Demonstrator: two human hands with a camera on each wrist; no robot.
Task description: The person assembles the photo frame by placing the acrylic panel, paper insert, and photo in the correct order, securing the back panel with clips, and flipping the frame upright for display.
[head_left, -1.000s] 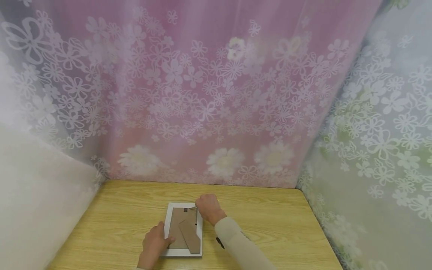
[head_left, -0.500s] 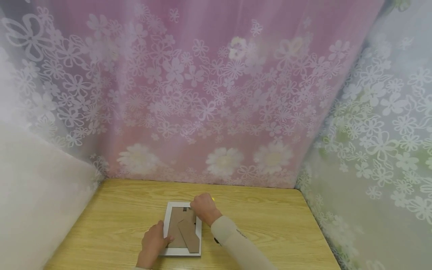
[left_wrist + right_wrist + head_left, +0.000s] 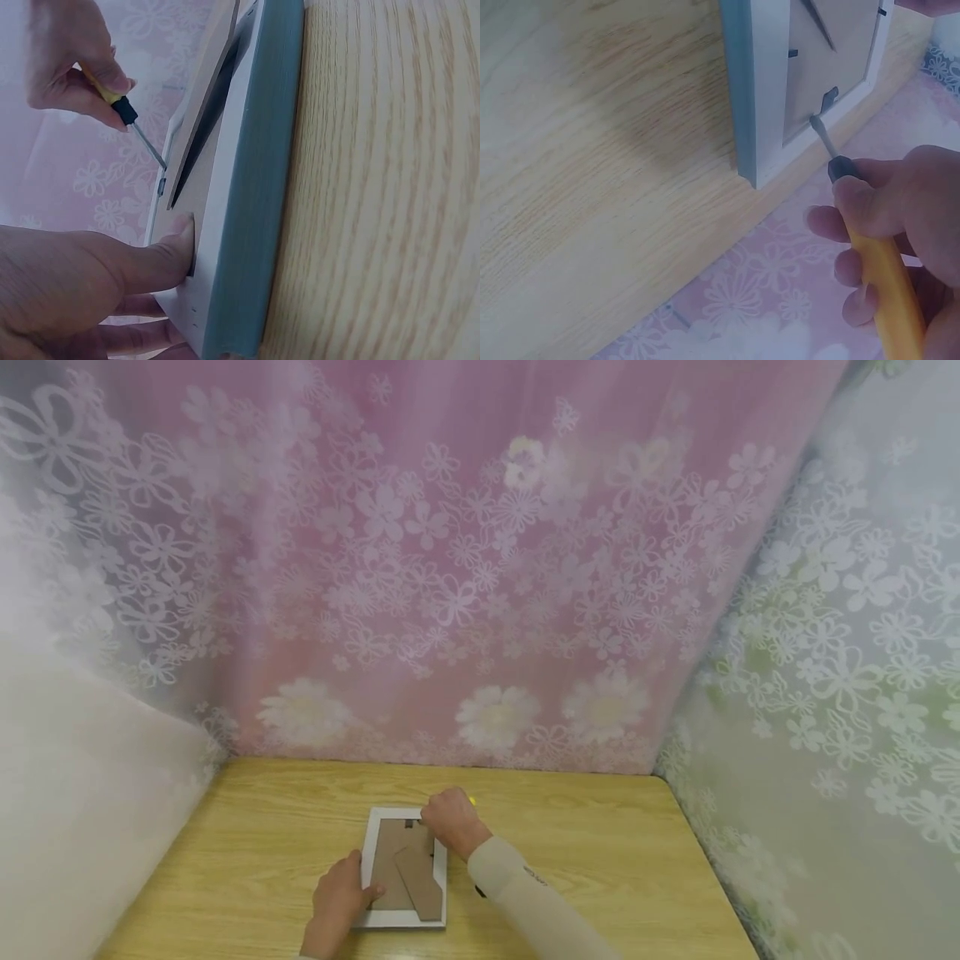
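Observation:
A white picture frame [image 3: 397, 919] lies face down on the table, its brown backing board [image 3: 388, 877] and slanted easel leg [image 3: 422, 887] upward. My left hand [image 3: 335, 897] grips the frame's left side, thumb pressing on the backing and fingers around the outer edge. In my right hand [image 3: 452, 818], at the far right corner, is a screwdriver with a yellow handle [image 3: 891, 289]. Seen from the right wrist, its flat metal tip [image 3: 815, 121] touches the seam between backing and frame, beside a raised dark metal tab [image 3: 829, 98]. Another small dark tab [image 3: 793, 53] sits along the side.
The wood-grain table [image 3: 600, 852] extends on both sides of the frame. A pink flowered curtain [image 3: 465, 568] hangs behind its far edge, with pale flowered cloth [image 3: 840, 710] at the right and a pale sheet [image 3: 90, 777] at the left.
My right hand has shifted slightly left over the frame's far corner and turned, so the handle's yellow end now shows behind it. My left hand keeps its hold on the frame.

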